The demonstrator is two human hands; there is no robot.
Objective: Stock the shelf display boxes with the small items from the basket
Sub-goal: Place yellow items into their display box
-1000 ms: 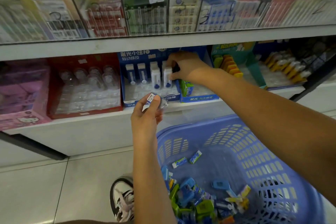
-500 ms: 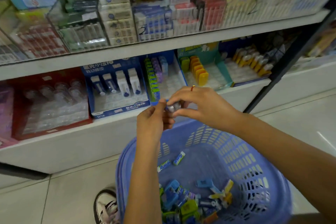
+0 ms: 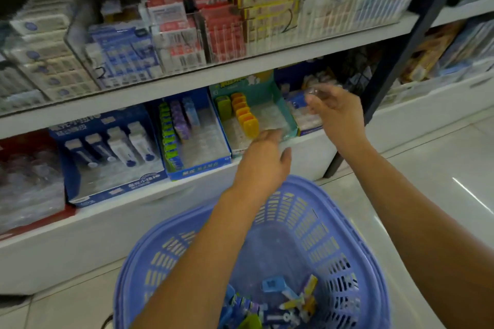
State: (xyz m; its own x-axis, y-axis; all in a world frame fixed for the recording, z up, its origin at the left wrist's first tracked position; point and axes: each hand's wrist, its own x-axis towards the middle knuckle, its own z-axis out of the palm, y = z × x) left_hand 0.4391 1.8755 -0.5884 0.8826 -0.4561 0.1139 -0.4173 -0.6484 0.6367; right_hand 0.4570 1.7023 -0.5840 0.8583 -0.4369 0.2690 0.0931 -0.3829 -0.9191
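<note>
My right hand (image 3: 338, 115) pinches a small clear item (image 3: 312, 93) with a blue label, held in front of the far-right blue display box (image 3: 307, 127) on the lower shelf. Beside the front edge of the teal display box (image 3: 287, 117), which holds yellow and orange items, hovers my left hand (image 3: 263, 161); its fingers are relaxed and it holds nothing. Below both arms stands the purple basket (image 3: 331, 200), with several small blue, green and yellow items (image 3: 283, 299) at its bottom. The hands and the item are motion-blurred.
Left of the teal box stand a blue box of green and purple items (image 3: 197, 165), a blue box of white items (image 3: 112, 189) and a red box (image 3: 32, 211). The upper shelf (image 3: 240, 67) carries packed clear bins. A black upright post (image 3: 395, 61) stands at the right.
The view swung right. My right hand took the small clear item from my left hand and carried it right and up to the far-right box. My left hand let go and opened.
</note>
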